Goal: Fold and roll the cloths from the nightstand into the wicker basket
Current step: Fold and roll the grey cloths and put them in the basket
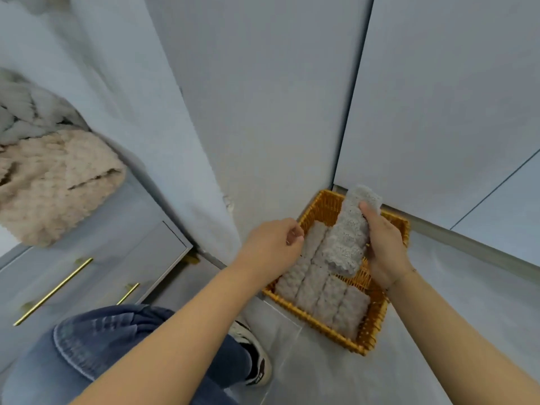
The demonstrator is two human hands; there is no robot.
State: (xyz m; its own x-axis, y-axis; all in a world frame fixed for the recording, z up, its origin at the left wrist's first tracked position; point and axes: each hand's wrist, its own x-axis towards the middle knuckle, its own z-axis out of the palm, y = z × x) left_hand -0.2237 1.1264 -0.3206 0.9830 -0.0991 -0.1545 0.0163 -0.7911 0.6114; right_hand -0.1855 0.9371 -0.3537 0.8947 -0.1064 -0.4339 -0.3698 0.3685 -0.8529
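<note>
Wicker basket [377, 331] sits on the floor [455, 311] at approx 4 o'clock in view, in the corner by the wall. R hand [385, 244] has its grip wrapped round a rolled grey cloth [349, 232], thumb on top, roll tilted w/ its lower end down inside the basket and upper end sticking past the rim toward 12 o'clock. L hand [273, 247] hovers at the basket's 9 o'clock edge, fingers loosely curled, grip holding nothing. Four rolled cloths [321, 293] lie side by side in the basket. Beige cloth [52, 185] lies on the nightstand [96, 267] at 9 o'clock.
</note>
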